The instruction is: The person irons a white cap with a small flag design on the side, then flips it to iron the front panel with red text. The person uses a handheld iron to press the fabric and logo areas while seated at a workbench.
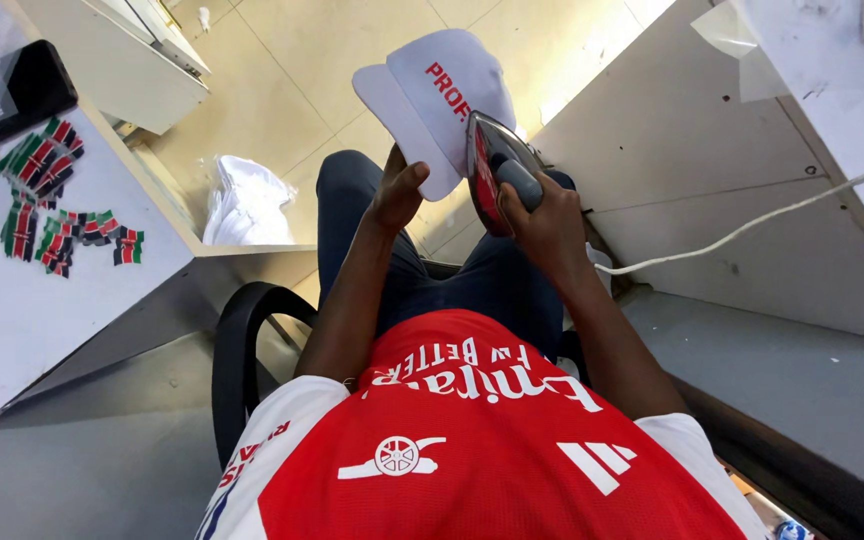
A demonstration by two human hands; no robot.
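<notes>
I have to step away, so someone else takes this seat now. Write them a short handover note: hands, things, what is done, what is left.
Left hand: holds the white cap from below, over the lap.
Right hand: grips the iron by its handle, soleplate against the cap's side next to the red lettering.
Iron's white cord runs right, across the white panel.
Small flag patches lie on the table at left; a white bag lies on the floor.
Done: red lettering is on the cap.
Left: whether pressing is finished cannot be told.
</notes>
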